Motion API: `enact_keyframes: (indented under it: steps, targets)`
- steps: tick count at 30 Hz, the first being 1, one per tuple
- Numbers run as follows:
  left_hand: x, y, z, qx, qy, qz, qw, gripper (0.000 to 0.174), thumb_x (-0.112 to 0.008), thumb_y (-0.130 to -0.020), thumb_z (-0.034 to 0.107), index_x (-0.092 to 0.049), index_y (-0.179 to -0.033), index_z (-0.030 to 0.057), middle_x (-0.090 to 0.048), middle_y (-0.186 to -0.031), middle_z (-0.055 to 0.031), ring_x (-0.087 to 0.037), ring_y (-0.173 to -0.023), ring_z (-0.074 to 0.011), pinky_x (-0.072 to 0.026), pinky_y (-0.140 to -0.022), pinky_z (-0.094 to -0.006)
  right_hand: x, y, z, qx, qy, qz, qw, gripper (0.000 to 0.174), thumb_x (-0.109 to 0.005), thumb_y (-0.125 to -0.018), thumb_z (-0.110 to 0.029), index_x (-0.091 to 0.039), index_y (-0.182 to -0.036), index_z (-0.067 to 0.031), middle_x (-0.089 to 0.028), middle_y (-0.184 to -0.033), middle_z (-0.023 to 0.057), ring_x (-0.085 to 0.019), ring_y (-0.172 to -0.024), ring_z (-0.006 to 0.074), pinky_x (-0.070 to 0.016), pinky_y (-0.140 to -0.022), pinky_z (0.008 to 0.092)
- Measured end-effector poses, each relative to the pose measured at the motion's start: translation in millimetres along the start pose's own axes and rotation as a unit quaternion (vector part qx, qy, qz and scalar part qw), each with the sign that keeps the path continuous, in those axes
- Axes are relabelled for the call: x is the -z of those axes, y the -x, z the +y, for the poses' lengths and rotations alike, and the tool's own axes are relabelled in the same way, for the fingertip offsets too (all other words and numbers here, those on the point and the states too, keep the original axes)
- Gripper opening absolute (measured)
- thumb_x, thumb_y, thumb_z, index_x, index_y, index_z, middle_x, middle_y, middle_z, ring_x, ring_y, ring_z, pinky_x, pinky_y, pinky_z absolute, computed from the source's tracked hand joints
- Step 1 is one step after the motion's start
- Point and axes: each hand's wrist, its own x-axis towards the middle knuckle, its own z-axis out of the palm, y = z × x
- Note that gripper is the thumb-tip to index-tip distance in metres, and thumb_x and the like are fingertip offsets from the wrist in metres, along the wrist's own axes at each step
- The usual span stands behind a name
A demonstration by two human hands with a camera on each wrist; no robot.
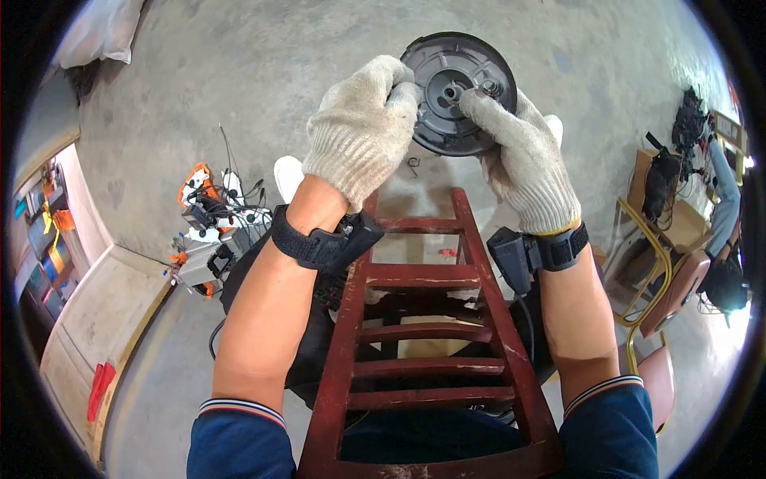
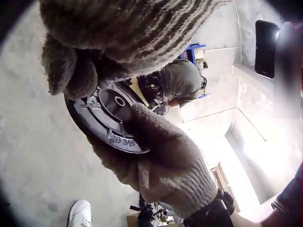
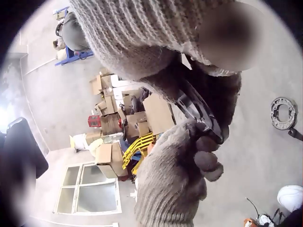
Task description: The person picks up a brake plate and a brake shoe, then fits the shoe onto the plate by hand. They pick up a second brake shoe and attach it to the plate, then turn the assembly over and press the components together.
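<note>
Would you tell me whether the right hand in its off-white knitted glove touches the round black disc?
Touching: the left wrist view shows the right hand gripping the disc, thumb across its face.

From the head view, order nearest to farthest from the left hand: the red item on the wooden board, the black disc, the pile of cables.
1. Black disc: its rim is gripped by the left hand.
2. Pile of cables: on the floor, lower left of that hand.
3. Red item: far lower left, on the wooden board.
</note>
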Motion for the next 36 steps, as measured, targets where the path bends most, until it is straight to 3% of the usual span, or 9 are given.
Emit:
enact_keyframes:
  steps: [3,9,13,15,19,21,30,36]
  targets:
    - [1,-2,-2,0.005,0.024,-0.014,1.000,0.026,-0.060,-0.102,0.022,-0.071,-0.114,0.0007,-0.070,-0.080,-0.0061,-0.063,-0.062,-0.0108,-0.0510,-0.056,-0.0279,7,-4,0,-0.009,-0.029,-0.001,1.000,0.027,-0.067,-0.099,-0.006,-0.064,-0.122,0.0080,-0.072,-0.112,0.0140,-0.072,-0.099,0.0177,-0.0611,-0.089,0.0288]
    - [11,-5,0,0.052,0.154,-0.057,0.985,0.028,-0.061,-0.103,0.023,-0.070,-0.115,0.0004,-0.071,-0.084,-0.0046,-0.065,-0.064,-0.0102,-0.0522,-0.055,-0.0263,3,-1,-5,0.015,-0.075,0.015,0.997,0.025,-0.068,-0.098,-0.004,-0.065,-0.120,0.0069,-0.072,-0.110,0.0137,-0.073,-0.094,0.0179,-0.0630,-0.084,0.0288]
    - [15,-3,9,0.093,0.155,-0.070,0.981,0.027,-0.064,-0.101,0.023,-0.070,-0.115,0.0002,-0.071,-0.085,-0.0054,-0.065,-0.066,-0.0092,-0.0528,-0.057,-0.0253,8,-3,-3,0.016,-0.072,0.016,0.997,0.025,-0.068,-0.098,-0.004,-0.065,-0.120,0.0072,-0.072,-0.110,0.0143,-0.073,-0.094,0.0185,-0.0634,-0.084,0.0289]
    - [12,0,10,0.046,0.038,-0.057,0.997,0.027,-0.068,-0.099,0.021,-0.070,-0.115,-0.0001,-0.072,-0.086,-0.0064,-0.066,-0.070,-0.0104,-0.0537,-0.061,-0.0261,8,-3,-2,0.017,-0.084,0.012,0.996,0.025,-0.067,-0.099,-0.004,-0.065,-0.121,0.0070,-0.072,-0.111,0.0148,-0.073,-0.094,0.0191,-0.0641,-0.084,0.0299]
    - [7,2,1,-0.016,-0.009,-0.050,0.999,0.026,-0.070,-0.097,0.019,-0.070,-0.116,0.0006,-0.074,-0.090,-0.0079,-0.069,-0.076,-0.0139,-0.0552,-0.067,-0.0284,8,-5,-1,0.018,-0.063,0.021,0.998,0.025,-0.066,-0.100,-0.005,-0.064,-0.121,0.0064,-0.072,-0.112,0.0147,-0.074,-0.095,0.0197,-0.0643,-0.085,0.0315]
    - [7,3,-1,-0.094,-0.031,-0.025,0.995,0.026,-0.070,-0.096,0.017,-0.071,-0.116,0.0015,-0.076,-0.095,-0.0105,-0.071,-0.081,-0.0178,-0.0560,-0.071,-0.0311,10,-6,0,0.013,-0.039,0.029,0.999,0.026,-0.066,-0.101,-0.007,-0.063,-0.123,0.0063,-0.072,-0.114,0.0146,-0.073,-0.100,0.0199,-0.0640,-0.088,0.0324]
    - [6,6,5,-0.087,-0.051,-0.047,0.994,0.027,-0.070,-0.094,0.018,-0.073,-0.115,0.0017,-0.076,-0.101,-0.0145,-0.073,-0.092,-0.0254,-0.0553,-0.084,-0.0362,13,-5,-5,0.014,-0.006,-0.001,1.000,0.028,-0.066,-0.101,-0.010,-0.063,-0.125,0.0045,-0.072,-0.116,0.0131,-0.071,-0.105,0.0180,-0.0601,-0.093,0.0295]
    - [7,8,11,-0.081,-0.043,-0.049,0.995,0.026,-0.071,-0.094,0.019,-0.073,-0.114,0.0022,-0.076,-0.099,-0.0153,-0.073,-0.091,-0.0274,-0.0557,-0.083,-0.0371,18,-8,-4,0.036,0.053,0.019,0.998,0.031,-0.068,-0.100,-0.010,-0.062,-0.128,0.0030,-0.072,-0.112,0.0105,-0.071,-0.099,0.0152,-0.0599,-0.088,0.0274]
